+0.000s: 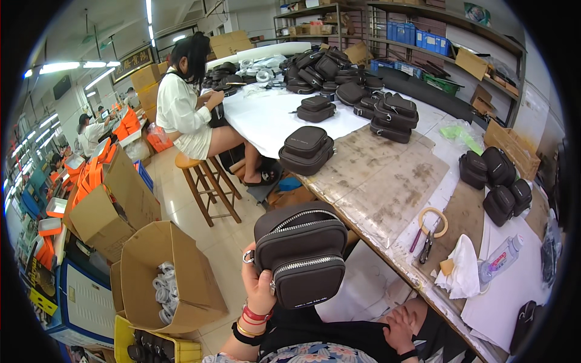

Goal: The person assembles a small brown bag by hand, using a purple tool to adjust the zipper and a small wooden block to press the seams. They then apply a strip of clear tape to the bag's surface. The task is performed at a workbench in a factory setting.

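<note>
Left hand [259,289] raised, gripping grey zip bag [301,254].

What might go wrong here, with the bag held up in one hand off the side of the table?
1. The left hand alone holds the dark zippered bag over the floor, beyond the table edge; the right hand rests low, so a slip would likely drop it.
2. The small tool and tape ring lie near the table edge and might get knocked off.
3. The plastic bottle lies on its side and may roll.
</note>
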{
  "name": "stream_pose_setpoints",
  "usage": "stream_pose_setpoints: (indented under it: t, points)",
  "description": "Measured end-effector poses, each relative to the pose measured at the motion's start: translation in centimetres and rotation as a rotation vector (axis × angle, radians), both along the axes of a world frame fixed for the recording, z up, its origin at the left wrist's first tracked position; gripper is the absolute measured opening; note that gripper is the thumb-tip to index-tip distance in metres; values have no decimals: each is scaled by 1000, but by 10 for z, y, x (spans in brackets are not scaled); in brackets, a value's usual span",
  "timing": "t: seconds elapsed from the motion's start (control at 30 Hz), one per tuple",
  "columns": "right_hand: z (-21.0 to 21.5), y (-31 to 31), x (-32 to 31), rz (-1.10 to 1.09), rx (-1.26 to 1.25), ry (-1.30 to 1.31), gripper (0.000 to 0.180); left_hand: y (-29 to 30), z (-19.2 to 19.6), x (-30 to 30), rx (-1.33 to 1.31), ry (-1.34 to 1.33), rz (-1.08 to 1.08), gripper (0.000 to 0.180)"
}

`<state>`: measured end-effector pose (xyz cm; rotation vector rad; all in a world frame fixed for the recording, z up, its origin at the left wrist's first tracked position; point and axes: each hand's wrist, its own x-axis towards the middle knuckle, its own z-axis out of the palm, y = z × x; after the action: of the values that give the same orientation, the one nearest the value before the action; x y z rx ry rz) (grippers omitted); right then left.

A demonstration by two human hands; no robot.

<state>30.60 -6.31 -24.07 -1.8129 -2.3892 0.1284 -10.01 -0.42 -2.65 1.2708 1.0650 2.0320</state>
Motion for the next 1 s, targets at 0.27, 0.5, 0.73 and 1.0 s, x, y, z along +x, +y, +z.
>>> stream_pose_setpoints:
  t: [0.27,0.5,0.73,1.0]
  points:
    - [2,-5,2,-34,18,25,39,4,-5,8,35,144,36,60]
    - [119,4,-47,96,-414,639,60,-2,-48,12,-241,-226,-478,46]
    - [167,-12,-90,238,-473,1651,90,-10,-7,97,-516,-18,-535,42]
    - [135,-21,-81,64,-402,1691,77,-26,12,106,-340,356,-679,84]
